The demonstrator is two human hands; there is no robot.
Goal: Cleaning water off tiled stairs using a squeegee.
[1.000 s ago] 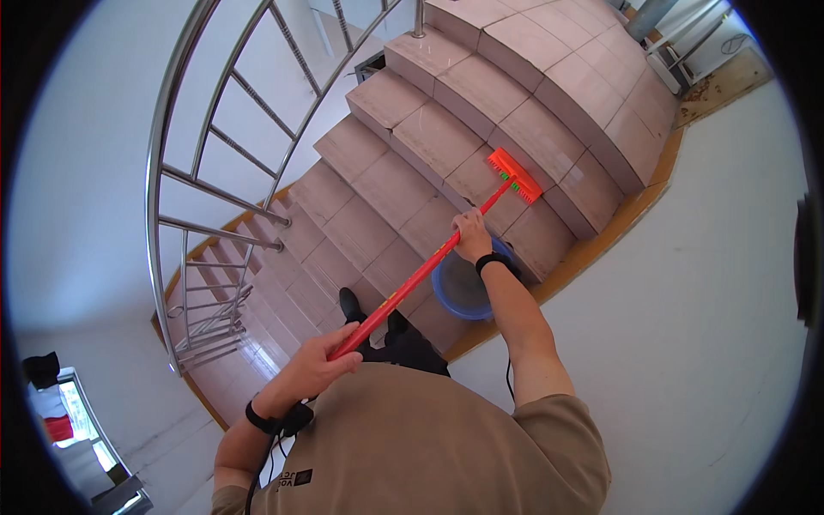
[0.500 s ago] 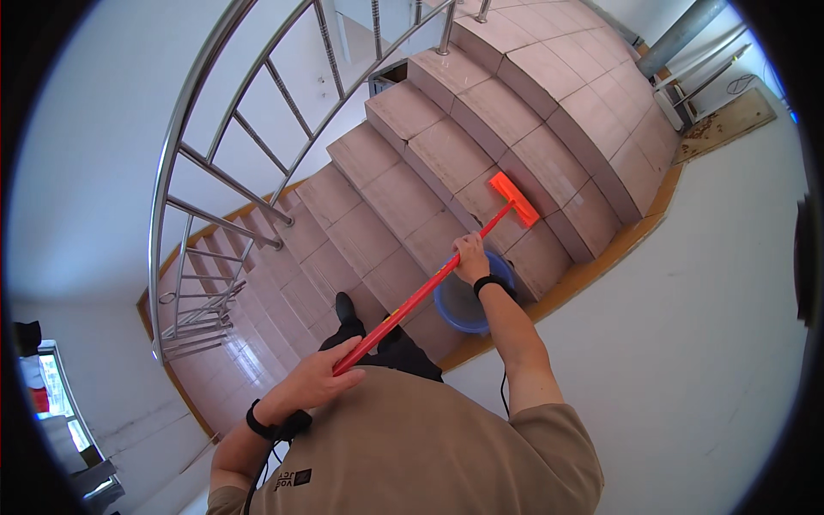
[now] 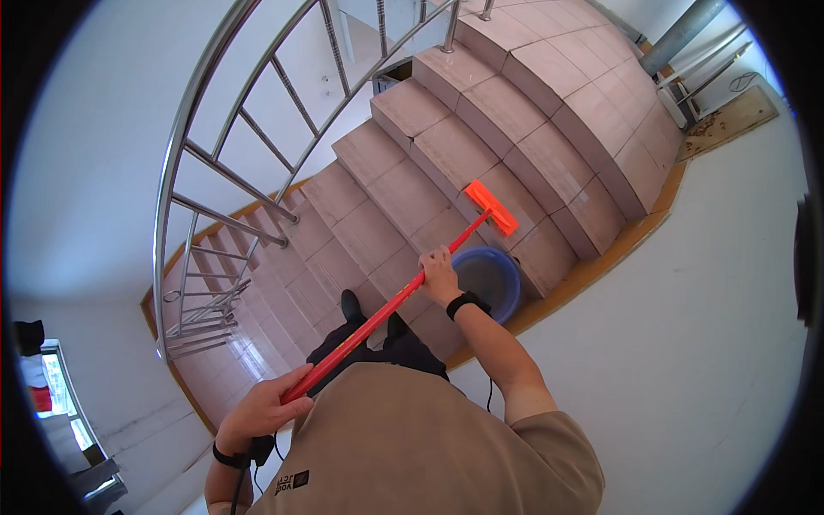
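Observation:
Both of my hands hold a long-handled scrub brush (image 3: 366,329) by its red pole, which slants across in front of me. My left hand (image 3: 267,406) is closed round the pole's near end, beside my body. Farther up, my right hand (image 3: 439,273) grips the shaft, close to the rim of a blue bucket (image 3: 511,318). The orange brush head (image 3: 491,209) is on the tread of a tiled step (image 3: 540,249), just beyond the bucket. Whatever bristles it has underneath are mostly hidden.
Pinkish tiled stairs (image 3: 375,154) climb to a landing (image 3: 592,64) at the far right and drop away at left. A steel railing (image 3: 176,129) borders the left side. At right runs a white wall (image 3: 678,283). My shoe (image 3: 350,305) stands on a step below the bucket.
The orange brush head has moved left and nearer to me along the step. Both my hands have shifted left and back with the pole, uncovering more of the bucket.

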